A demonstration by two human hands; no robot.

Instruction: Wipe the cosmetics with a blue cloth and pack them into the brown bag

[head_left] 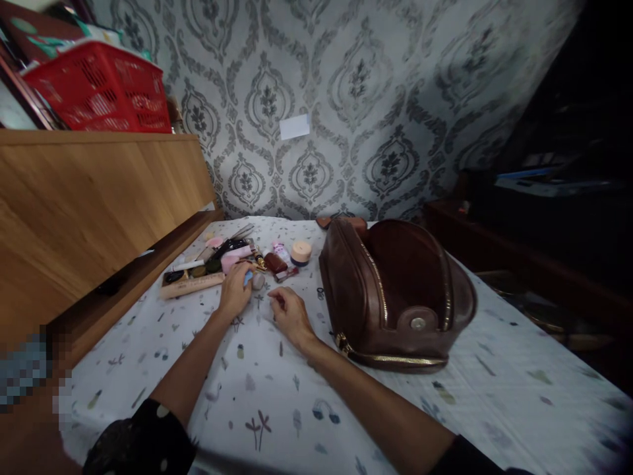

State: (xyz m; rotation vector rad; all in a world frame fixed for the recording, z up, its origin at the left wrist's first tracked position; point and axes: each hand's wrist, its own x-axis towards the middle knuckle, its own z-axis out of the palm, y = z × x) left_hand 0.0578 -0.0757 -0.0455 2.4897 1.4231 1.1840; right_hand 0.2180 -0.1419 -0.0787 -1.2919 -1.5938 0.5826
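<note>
Two hands (237, 289) (291, 316) apart, bag (395, 307) near cloth (267, 382) edge

An unzipped brown bag (383, 303) stands on a printed cloth (277, 402). Left of the bag, the right hand (291, 315) has its fingers curled; farther left, the left hand (237, 288) touches a light-blue item (248, 278) beside scattered cosmetics (237, 253). Well left of the bag, a red basket (111, 89) rests on a wooden cabinet (103, 178).
</note>
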